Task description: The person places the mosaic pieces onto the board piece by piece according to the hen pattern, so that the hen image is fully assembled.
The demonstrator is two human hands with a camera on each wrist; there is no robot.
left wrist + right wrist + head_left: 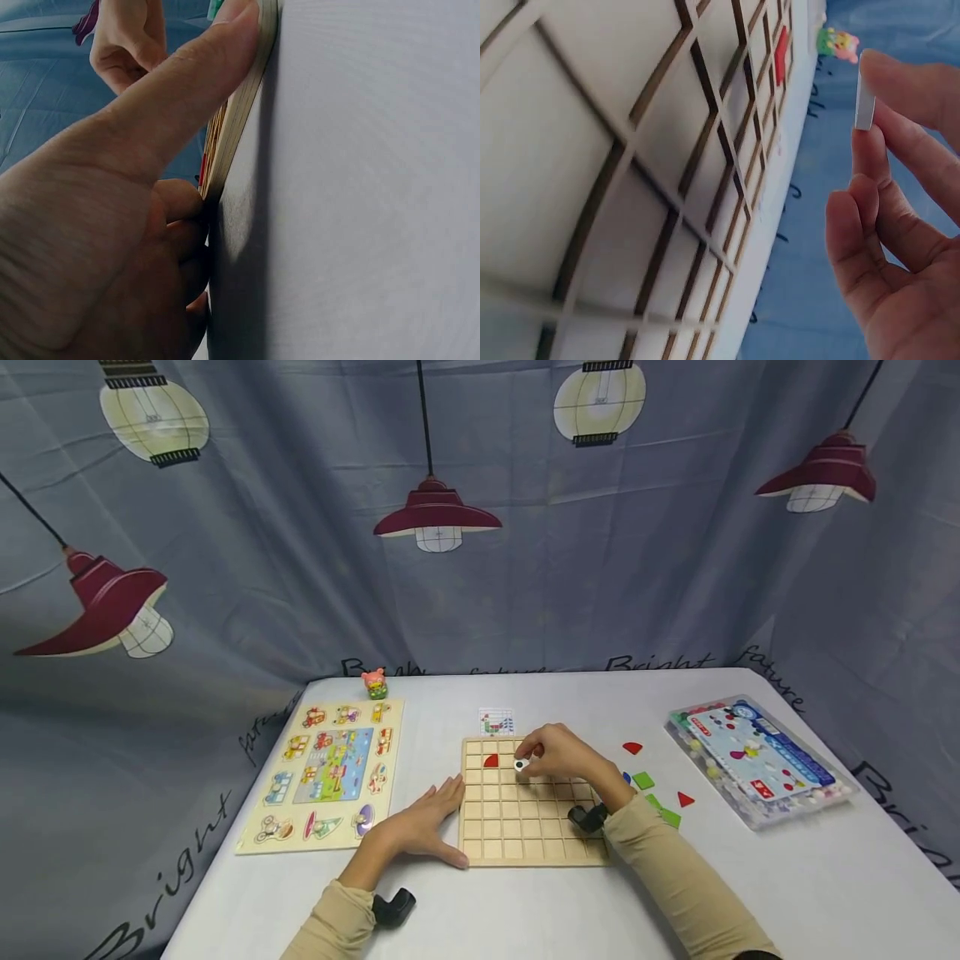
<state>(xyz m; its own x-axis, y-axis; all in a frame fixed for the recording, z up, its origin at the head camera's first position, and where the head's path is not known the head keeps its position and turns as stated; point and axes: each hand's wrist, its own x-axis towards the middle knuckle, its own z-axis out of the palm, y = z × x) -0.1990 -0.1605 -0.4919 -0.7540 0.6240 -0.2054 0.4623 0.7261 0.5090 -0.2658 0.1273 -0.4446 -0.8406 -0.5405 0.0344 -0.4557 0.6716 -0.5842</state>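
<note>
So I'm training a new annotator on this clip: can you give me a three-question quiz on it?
1. True or false: the left hand lies flat beside the wooden grid board.
2. What does the right hand pinch? A) a white piece B) a green square C) the toy figure
3. What colour is the piece already sitting in the grid?

Key: 1 true; 2 A, the white piece; 3 red.

Even soft light, blurred wrist close-ups

Open table (570, 910) below grid board (525, 827)
</note>
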